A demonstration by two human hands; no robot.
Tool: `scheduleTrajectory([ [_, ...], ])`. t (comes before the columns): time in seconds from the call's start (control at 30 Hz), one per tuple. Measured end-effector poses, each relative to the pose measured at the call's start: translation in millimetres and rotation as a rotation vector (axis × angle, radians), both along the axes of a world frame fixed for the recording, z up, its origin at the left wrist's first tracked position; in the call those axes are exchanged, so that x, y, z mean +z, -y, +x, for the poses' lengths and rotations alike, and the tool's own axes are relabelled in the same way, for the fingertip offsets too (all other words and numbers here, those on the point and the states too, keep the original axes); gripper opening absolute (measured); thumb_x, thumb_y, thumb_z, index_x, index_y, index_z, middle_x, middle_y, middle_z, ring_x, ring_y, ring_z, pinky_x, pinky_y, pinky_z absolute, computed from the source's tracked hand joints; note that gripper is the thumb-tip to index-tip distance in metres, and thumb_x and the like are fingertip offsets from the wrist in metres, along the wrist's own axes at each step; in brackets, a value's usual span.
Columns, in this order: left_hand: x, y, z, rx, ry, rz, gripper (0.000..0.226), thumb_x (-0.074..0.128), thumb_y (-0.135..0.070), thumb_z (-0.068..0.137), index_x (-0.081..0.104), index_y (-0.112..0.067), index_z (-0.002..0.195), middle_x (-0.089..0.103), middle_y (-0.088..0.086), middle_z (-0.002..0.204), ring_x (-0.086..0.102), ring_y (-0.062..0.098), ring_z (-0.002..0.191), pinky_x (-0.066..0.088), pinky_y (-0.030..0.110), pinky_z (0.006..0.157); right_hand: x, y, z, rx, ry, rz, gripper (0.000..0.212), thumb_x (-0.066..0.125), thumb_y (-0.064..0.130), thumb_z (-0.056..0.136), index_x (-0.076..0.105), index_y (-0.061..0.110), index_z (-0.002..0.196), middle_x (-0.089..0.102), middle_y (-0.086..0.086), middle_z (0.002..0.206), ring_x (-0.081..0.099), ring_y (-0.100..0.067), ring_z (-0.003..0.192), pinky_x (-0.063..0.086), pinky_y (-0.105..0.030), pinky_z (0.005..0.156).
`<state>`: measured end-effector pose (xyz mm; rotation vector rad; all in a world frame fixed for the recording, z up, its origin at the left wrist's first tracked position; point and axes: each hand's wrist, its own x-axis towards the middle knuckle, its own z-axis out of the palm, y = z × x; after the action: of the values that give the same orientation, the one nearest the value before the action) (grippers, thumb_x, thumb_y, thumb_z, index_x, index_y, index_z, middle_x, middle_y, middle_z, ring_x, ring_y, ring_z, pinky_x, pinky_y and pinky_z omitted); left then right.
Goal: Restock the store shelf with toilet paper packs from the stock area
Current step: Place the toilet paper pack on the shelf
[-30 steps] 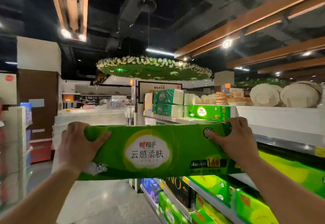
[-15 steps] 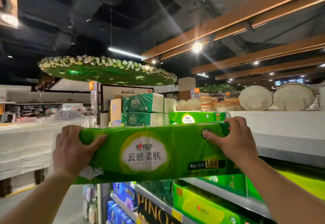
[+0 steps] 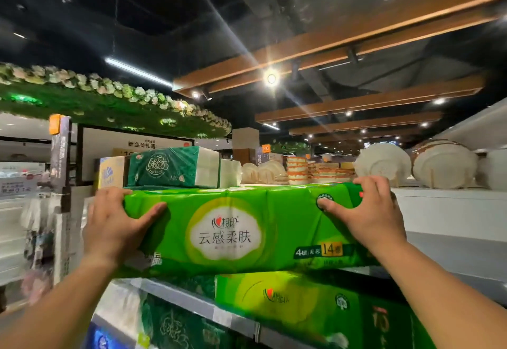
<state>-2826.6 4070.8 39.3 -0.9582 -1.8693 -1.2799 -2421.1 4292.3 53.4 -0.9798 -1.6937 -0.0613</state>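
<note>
**Green pack held level at the top shelf**

Green film wraps the long toilet paper pack (image 3: pixel 241 228) that fills the middle of the view, and both hands carry it by its ends, lengthwise and close to level, probably so it can slide flat onto the shelving rather than tip in.

At the left end, the left hand (image 3: pixel 115 228) clamps the pack: fingers curl over the top edge and out of sight, and the thumb presses the printed front face. That wrap-around hold suits a soft, bulky pack that would sag if gripped at one point.

Behind and above the pack sits a dark green tissue pack (image 3: pixel 172 166) on the top shelf, which suggests the raised load is meant to go at this level, in front of it or beside it. Whether the held pack already touches the shelf cannot be told.

Below, another green pack (image 3: pixel 301 302) of the same brand lies on the lower shelf (image 3: pixel 192 300).

At the right end, the right hand (image 3: pixel 367 211) mirrors the left, fingers hooked over the top and thumb on the front. Beyond it, white plates (image 3: pixel 444 165) stand upright on the white shelf top (image 3: pixel 450 206).
</note>
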Motion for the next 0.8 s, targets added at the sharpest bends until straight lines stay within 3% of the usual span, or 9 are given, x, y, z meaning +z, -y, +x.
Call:
scheduleTrajectory([
  [0.1,1,-64,-29,-0.083,-0.006,-0.021,0.082,0.066,-0.081,0.071,0.054,-0.012,0.114,0.048,0.01,0.111,0.049,0.033,0.107,0.046,0.05,0.083,-1,-24,-9,-0.094,0.011,-0.003,0.098,0.05,0.098,0.058,0.046,0.027,0.126,0.038,0.004,0.128,0.053,-0.023,0.114,0.045,-0.038,0.081],
  [0.33,5,-190,-79,-0.297,-0.04,-0.025,0.069,0.066,-0.072,0.073,0.052,-0.015,0.109,0.043,0.004,0.106,0.048,0.031,0.106,0.047,0.051,0.081,-5,-65,-33,-0.312,0.001,-0.011,0.104,0.044,0.102,0.056,0.047,0.027,0.127,0.039,0.002,0.13,0.048,-0.026,0.117,0.049,-0.045,0.09],
  [0.5,15,-265,-100,-0.455,-0.06,-0.015,0.079,0.063,-0.081,0.073,0.052,-0.013,0.112,0.048,0.006,0.111,0.048,0.028,0.107,0.046,0.047,0.089,2,-75,-49,-0.45,-0.025,-0.014,0.107,0.043,0.102,0.055,0.048,0.024,0.127,0.039,0.002,0.125,0.048,-0.027,0.116,0.047,-0.045,0.09],
  [0.63,17,-314,-121,-0.543,-0.046,-0.046,0.082,0.054,-0.089,0.069,0.049,-0.019,0.112,0.045,0.0,0.111,0.045,0.021,0.107,0.045,0.041,0.085,-2,-83,-67,-0.569,-0.04,0.008,0.111,0.042,0.103,0.052,0.051,0.021,0.125,0.041,-0.002,0.123,0.049,-0.032,0.115,0.047,-0.05,0.092],
  [0.8,7,-356,-146,-0.591,-0.036,-0.011,0.091,0.042,-0.1,0.062,0.049,-0.022,0.11,0.045,-0.003,0.11,0.046,0.02,0.107,0.048,0.044,0.086,-4,-98,-92,-0.615,-0.043,0.016,0.101,0.052,0.099,0.058,0.053,0.019,0.122,0.042,-0.001,0.119,0.049,-0.03,0.113,0.048,-0.049,0.091],
])
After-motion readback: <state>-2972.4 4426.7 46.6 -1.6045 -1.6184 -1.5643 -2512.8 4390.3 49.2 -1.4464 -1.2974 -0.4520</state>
